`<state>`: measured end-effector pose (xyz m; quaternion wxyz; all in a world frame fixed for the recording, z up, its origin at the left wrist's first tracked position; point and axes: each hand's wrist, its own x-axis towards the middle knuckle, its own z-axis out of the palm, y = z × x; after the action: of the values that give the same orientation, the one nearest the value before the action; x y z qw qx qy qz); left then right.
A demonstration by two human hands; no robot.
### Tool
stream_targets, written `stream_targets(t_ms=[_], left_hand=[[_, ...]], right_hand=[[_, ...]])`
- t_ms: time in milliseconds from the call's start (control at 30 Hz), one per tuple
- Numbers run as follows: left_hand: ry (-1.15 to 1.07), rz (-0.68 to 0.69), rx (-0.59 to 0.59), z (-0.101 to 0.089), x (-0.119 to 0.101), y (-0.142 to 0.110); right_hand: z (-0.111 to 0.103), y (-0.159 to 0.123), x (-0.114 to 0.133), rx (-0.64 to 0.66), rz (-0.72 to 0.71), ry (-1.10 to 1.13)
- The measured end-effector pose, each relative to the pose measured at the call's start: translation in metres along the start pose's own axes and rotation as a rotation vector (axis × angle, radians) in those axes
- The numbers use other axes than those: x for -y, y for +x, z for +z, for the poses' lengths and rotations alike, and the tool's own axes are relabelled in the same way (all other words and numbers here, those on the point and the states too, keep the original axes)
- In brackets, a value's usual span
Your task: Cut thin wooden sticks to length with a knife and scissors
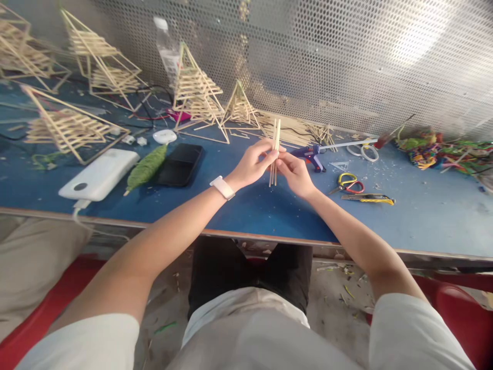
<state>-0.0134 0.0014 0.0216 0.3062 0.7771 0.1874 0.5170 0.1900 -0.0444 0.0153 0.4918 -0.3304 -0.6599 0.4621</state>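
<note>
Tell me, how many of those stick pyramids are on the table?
5 show: one far left corner, one back left, one lying front left, a tall one mid-table, a small one beside it. More may sit out of frame.

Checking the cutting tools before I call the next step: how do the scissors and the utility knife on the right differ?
The scissors have looped handles, one yellow and one red; the utility knife is a long, straight yellow-and-black bar. The scissors lie nearer the right hand, which with the left hand holds upright sticks; the knife lies further right, nearer the table's front edge. Both rest flat on the blue table, untouched.
</note>
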Motion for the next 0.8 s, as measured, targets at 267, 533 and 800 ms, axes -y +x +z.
stream_targets(t_ms=[267,533,800], left_hand=[[0.037,0.007,0.026,-0.0022,-0.0028,0.0001],[0.042,0.014,0.077,-0.0095,-0.0022,0.0004],[-0.001,0.022,0.089,-0.0089,-0.0088,-0.0003]], right_hand=[[-0.0007,-0.0027,0.005,0.007,-0.014,0.002],[-0.0003,-0.0042,0.0044,0.024,-0.012,0.077],[-0.0003,-0.0063,0.0036,0.019,0.003,0.06]])
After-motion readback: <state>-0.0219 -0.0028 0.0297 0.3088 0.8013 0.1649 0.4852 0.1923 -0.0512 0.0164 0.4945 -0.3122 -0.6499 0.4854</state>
